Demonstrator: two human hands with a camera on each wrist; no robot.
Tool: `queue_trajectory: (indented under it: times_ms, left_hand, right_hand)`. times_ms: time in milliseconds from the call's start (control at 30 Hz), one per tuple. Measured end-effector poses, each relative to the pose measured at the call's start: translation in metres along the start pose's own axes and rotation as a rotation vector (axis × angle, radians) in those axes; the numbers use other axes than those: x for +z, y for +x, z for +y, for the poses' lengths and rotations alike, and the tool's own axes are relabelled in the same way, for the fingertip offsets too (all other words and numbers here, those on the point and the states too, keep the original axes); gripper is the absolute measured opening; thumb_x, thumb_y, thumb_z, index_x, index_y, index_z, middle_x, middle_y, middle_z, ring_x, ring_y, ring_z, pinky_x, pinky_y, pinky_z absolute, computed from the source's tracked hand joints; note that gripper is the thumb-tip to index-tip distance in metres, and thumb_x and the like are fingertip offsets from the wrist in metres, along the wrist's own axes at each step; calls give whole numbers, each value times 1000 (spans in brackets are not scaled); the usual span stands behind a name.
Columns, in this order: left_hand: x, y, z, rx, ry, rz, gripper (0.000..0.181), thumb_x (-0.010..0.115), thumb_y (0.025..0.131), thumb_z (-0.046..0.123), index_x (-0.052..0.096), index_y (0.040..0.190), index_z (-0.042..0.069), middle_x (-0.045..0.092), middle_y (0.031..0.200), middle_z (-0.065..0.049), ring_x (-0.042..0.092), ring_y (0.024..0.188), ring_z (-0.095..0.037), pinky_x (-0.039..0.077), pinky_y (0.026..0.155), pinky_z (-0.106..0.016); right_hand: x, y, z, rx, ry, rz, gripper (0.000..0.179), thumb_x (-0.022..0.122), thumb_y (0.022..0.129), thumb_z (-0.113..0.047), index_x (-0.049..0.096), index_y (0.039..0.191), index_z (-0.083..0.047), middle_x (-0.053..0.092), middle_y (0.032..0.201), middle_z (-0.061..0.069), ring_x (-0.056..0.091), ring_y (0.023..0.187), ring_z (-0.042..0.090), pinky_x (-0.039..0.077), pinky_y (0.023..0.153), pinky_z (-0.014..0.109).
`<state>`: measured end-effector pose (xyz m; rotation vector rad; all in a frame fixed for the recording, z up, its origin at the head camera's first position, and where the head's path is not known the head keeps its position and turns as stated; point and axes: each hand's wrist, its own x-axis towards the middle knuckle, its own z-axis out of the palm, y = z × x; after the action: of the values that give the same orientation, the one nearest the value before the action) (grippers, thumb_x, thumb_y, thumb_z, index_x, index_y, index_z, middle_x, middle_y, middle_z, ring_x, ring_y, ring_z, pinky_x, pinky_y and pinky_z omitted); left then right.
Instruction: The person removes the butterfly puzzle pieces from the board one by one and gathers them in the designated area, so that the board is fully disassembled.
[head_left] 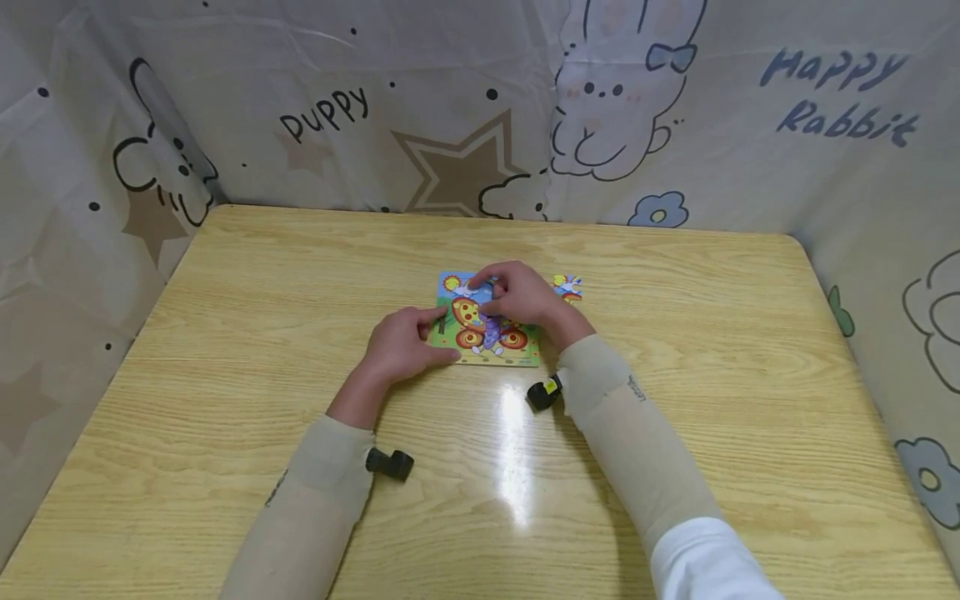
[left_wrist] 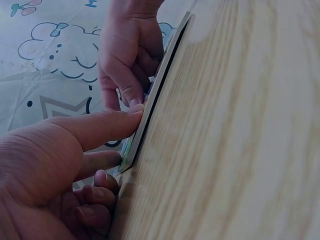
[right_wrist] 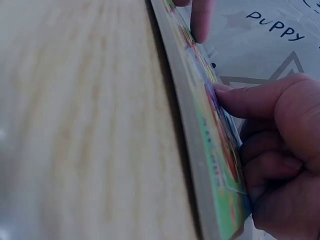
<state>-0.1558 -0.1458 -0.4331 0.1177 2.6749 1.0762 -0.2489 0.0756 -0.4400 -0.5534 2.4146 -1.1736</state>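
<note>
A jigsaw puzzle board (head_left: pixel 501 361) with a cartoon butterfly picture lies on the table. At its lower left corner my left hand (head_left: pixel 401 343) holds it, the thumb along the near edge and the index finger at the left edge. In the left wrist view its other fingers curl beside the corner. My right hand (head_left: pixel 525 293) reaches over the board's upper right part, which it partly hides. Its thumb and index finger pinch a blue puzzle piece (head_left: pixel 483 293) at the upper middle of the picture. The right wrist view shows the thumb (right_wrist: pixel 223 87) right at the board's surface.
Just right of the board a loose patch of colourful puzzle pieces (head_left: pixel 567 287) lies on the wooden table (head_left: pixel 712 375). A printed curtain (head_left: pixel 450 100) hangs behind and at both sides. Black wrist cameras (head_left: pixel 392 463) jut from both sleeves, low over the tabletop.
</note>
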Motion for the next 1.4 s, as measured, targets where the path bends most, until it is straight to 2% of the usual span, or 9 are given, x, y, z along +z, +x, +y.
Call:
queue_trajectory:
  times_ms: [167, 433, 733, 1067, 1200, 1400]
  left_hand:
    - [0, 0, 1, 3, 0, -2, 75, 87, 77, 36, 58, 143, 17, 50, 87, -7, 45, 79, -23, 33, 69, -36]
    - [-2, 1, 0, 5, 5, 1, 75, 87, 77, 37, 58, 143, 17, 48, 85, -7, 44, 77, -23, 32, 68, -36]
    - [-1, 0, 0, -1, 2, -2, 75, 87, 77, 37, 58, 143, 16, 49, 85, -7, 44, 77, -23, 32, 68, -36]
    - [-1, -1, 1, 2, 3, 2, 75, 87, 77, 36, 57, 143, 16, 50, 87, -7, 45, 78, -23, 33, 69, -36]
    - [0, -1, 1, 1, 2, 1, 75, 88, 77, 36, 57, 143, 16, 50, 87, -7, 45, 79, -23, 33, 69, -36]
    - [1, 0, -1, -6, -8, 0, 76, 88, 77, 36, 57, 143, 17, 50, 87, -7, 46, 79, -23, 34, 69, -36]
  right_hand:
    - [-2, 1, 0, 12, 14, -13, 32, 78, 89, -14, 70, 120, -16, 44, 59, 1, 41, 51, 15, 39, 57, 30]
    - [-4, 4, -3, -4, 50, -50, 31, 77, 89, -9, 70, 119, -13, 38, 55, -1, 37, 46, 13, 36, 49, 27]
    - [-4, 3, -6, 11, 115, -59, 31, 76, 88, -3, 70, 117, -9, 34, 58, 0, 36, 49, 14, 36, 50, 27]
    - [-4, -1, -4, 5, 146, -20, 26, 76, 88, -1, 73, 111, -12, 33, 59, 1, 34, 51, 15, 34, 51, 28]
    - [-3, -1, -1, -10, 134, 8, 33, 79, 85, -3, 72, 116, -13, 35, 60, 1, 35, 51, 16, 36, 54, 30]
    - [-1, -1, 5, -26, 52, 86, 47, 85, 80, -9, 66, 124, -12, 41, 61, 1, 39, 54, 17, 40, 67, 33]
